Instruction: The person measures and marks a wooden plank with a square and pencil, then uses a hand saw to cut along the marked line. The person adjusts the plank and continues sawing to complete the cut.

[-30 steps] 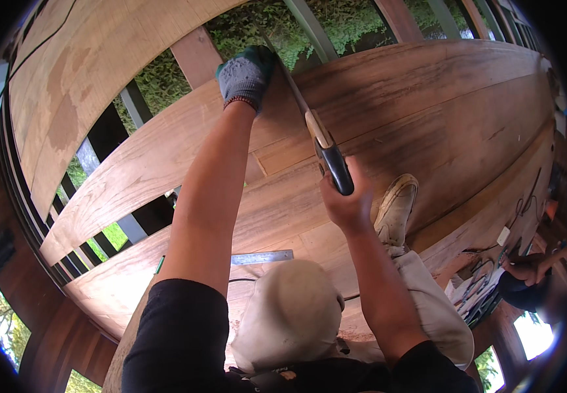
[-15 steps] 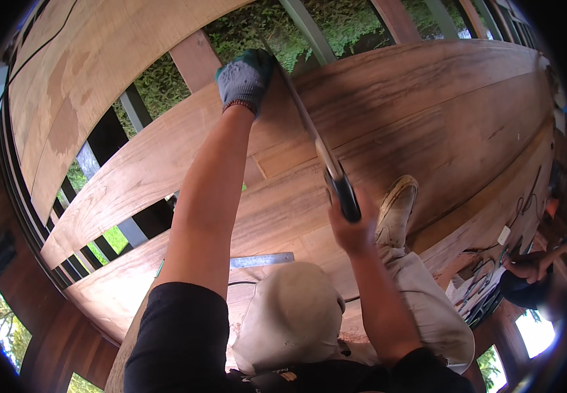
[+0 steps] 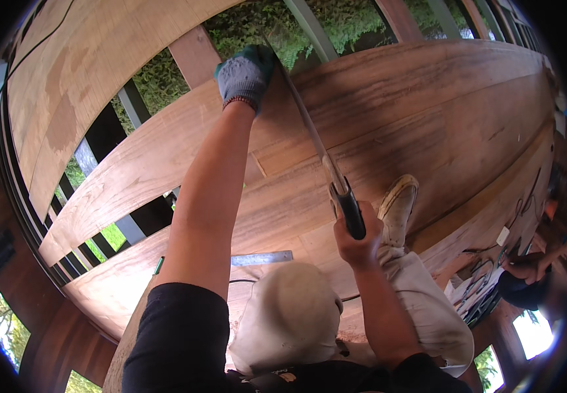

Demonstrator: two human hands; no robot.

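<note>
"Where your right hand [image 3: 360, 237] closes round the handle [image 3: 352, 216], how does the handsaw [image 3: 311, 130] lie?"

"Its long axis slants away and left, over the far edge of the wooden panel [image 3: 401, 98]. Your gloved left hand [image 3: 242, 77] rests at that edge, just left of the blade [image 3: 300, 105], near its tip; with fingers hidden, its grip cannot be told."

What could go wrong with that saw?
The gloved left hand is close beside the saw, so a slip might cut it. The right hand is bare, so it could get scraped. Greenery shows between the wooden boards, so something dropped might fall through.
</note>
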